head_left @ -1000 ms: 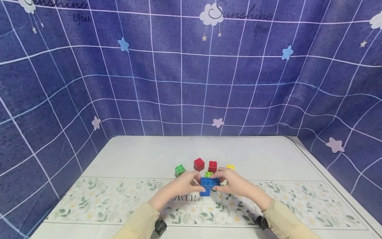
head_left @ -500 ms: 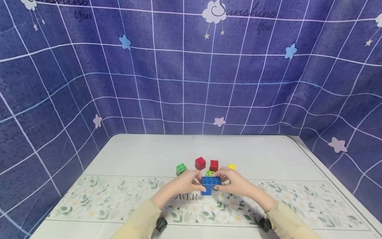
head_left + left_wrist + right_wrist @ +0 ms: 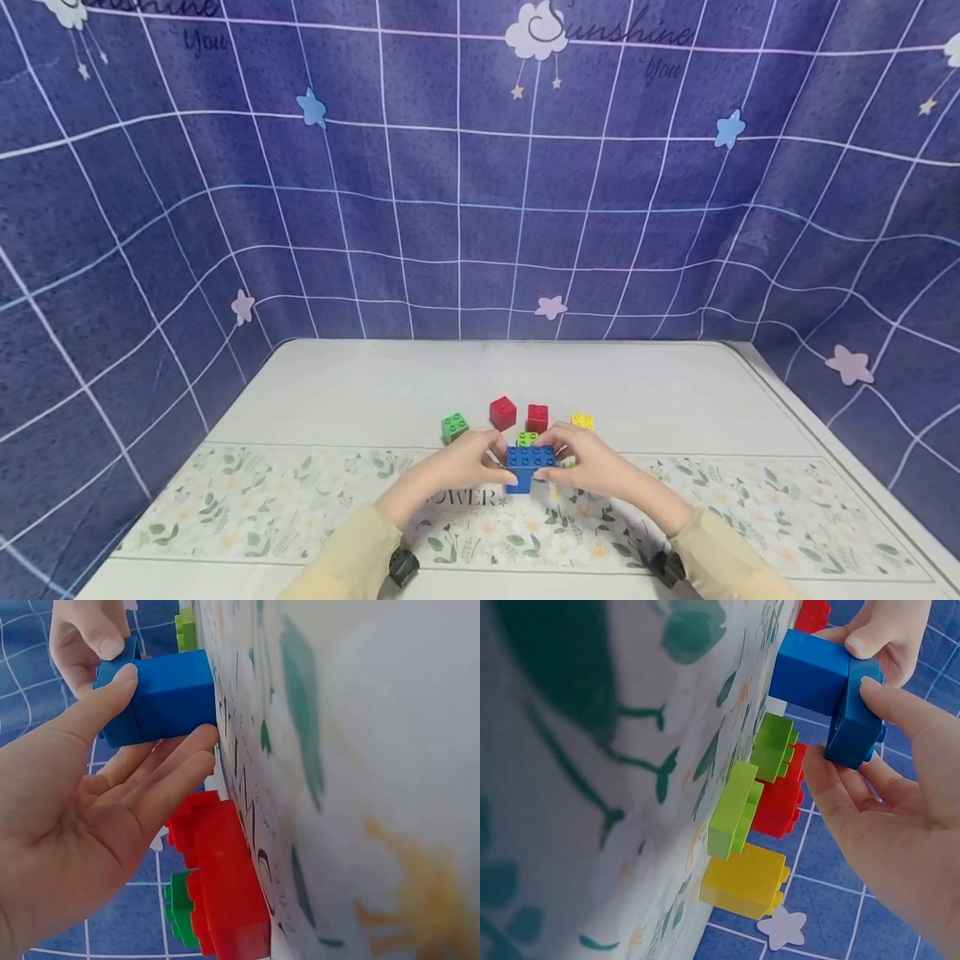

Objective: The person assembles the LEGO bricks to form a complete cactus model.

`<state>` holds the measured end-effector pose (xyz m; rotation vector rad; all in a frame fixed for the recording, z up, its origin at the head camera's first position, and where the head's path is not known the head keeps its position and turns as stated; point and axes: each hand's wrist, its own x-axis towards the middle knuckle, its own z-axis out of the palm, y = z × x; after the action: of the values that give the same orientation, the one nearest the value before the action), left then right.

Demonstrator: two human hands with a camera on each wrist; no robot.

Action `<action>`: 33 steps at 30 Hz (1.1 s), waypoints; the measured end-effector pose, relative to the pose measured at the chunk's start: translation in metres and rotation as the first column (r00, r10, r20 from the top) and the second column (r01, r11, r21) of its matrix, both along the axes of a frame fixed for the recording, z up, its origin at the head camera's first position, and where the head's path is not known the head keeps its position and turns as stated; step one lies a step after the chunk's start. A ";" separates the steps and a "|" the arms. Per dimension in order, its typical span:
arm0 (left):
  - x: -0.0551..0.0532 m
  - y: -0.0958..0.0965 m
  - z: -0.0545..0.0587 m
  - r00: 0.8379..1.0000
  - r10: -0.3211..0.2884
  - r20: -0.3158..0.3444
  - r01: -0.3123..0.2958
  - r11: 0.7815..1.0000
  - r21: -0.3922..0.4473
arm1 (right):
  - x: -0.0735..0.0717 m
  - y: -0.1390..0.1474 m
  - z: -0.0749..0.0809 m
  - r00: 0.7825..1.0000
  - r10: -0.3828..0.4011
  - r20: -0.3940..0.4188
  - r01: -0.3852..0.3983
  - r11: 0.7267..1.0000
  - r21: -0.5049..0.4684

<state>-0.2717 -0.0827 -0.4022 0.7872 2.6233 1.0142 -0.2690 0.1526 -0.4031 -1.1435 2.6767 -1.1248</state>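
In the head view, a long blue brick (image 3: 531,456) with rows of studs lies across a taller blue block (image 3: 518,482), jutting out to the right. My left hand (image 3: 474,460) pinches the left end, its thumb on the near side. The other end is pinched by my right hand (image 3: 583,457). Seen from the left wrist, the taller block (image 3: 178,694) has its base at the table surface. The right wrist view has the long brick (image 3: 855,712) between right thumb and fingers, its overhanging end apart from the table.
Behind the hands stand a green brick (image 3: 454,427), two red bricks (image 3: 502,412), a lime brick (image 3: 527,437) and a yellow brick (image 3: 582,421). A second lime brick (image 3: 733,810) shows in the right wrist view. A blue grid curtain (image 3: 480,208) surrounds the white table (image 3: 360,392).
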 end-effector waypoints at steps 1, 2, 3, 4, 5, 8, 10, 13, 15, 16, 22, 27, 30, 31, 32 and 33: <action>0.001 0.000 0.000 1.000 -0.003 0.007 0.003 1.000 0.010 | 0.000 0.000 0.000 1.000 0.001 -0.005 -0.001 1.000 0.001; 0.002 0.000 0.001 1.000 -0.007 0.012 0.006 1.000 0.020 | 0.000 0.000 -0.001 1.000 0.002 -0.010 -0.002 1.000 0.001; 0.002 0.000 0.000 1.000 -0.011 0.015 0.010 1.000 0.029 | 0.001 0.000 -0.001 1.000 0.004 -0.015 -0.004 1.000 0.003; 0.002 0.000 0.000 1.000 -0.018 0.015 0.017 0.999 0.038 | 0.001 0.000 -0.001 1.000 0.004 -0.018 -0.004 1.000 0.005; 0.002 -0.001 0.000 1.000 -0.022 0.019 0.021 0.999 0.043 | 0.002 0.001 -0.001 1.000 0.006 -0.021 -0.006 1.000 0.005; 0.000 -0.002 -0.002 0.999 -0.042 0.016 0.041 0.998 0.044 | 0.003 0.001 -0.001 0.999 0.008 -0.031 -0.008 1.000 0.007; -0.002 -0.004 -0.003 0.998 -0.062 0.008 0.061 0.997 0.040 | 0.003 0.001 0.000 1.000 0.006 -0.031 -0.006 1.000 0.010; -0.005 -0.006 -0.003 0.996 -0.086 -0.018 0.087 0.996 0.030 | 0.004 0.002 0.001 0.999 0.002 -0.032 -0.002 1.000 0.020; -0.005 -0.007 -0.003 0.995 -0.089 -0.045 0.090 0.996 0.026 | 0.004 0.001 0.001 1.000 0.000 -0.030 0.000 1.000 0.025; -0.006 -0.007 -0.003 0.995 -0.084 -0.059 0.086 0.996 0.030 | 0.003 0.001 0.001 0.999 0.000 -0.032 0.001 1.000 0.027; -0.011 -0.005 -0.002 0.993 -0.009 -0.120 0.016 0.998 0.060 | 0.003 0.000 0.004 0.999 -0.013 -0.049 0.015 0.999 0.042; -0.017 -0.001 -0.002 0.990 0.040 -0.136 -0.030 0.997 0.075 | 0.002 0.001 0.003 0.998 -0.016 -0.059 0.019 0.999 0.043; -0.020 0.002 -0.002 0.987 0.052 -0.150 -0.039 0.995 0.090 | 0.002 0.001 0.003 0.998 -0.015 -0.059 0.018 0.999 0.039; -0.021 0.002 -0.003 0.987 0.053 -0.154 -0.039 0.995 0.092 | 0.002 0.000 0.003 0.998 -0.014 -0.059 0.016 0.999 0.037; -0.022 0.003 -0.003 0.986 0.055 -0.155 -0.040 0.994 0.097 | 0.002 0.000 0.003 0.998 -0.013 -0.059 0.015 0.999 0.034; -0.023 0.004 -0.004 0.986 0.056 -0.156 -0.041 0.994 0.100 | 0.002 0.000 0.003 0.998 -0.012 -0.058 0.014 0.999 0.032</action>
<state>-0.2949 -0.0790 -0.4057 0.8627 2.7566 1.1436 -0.2674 0.1529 -0.4005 -1.1734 2.7385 -1.0615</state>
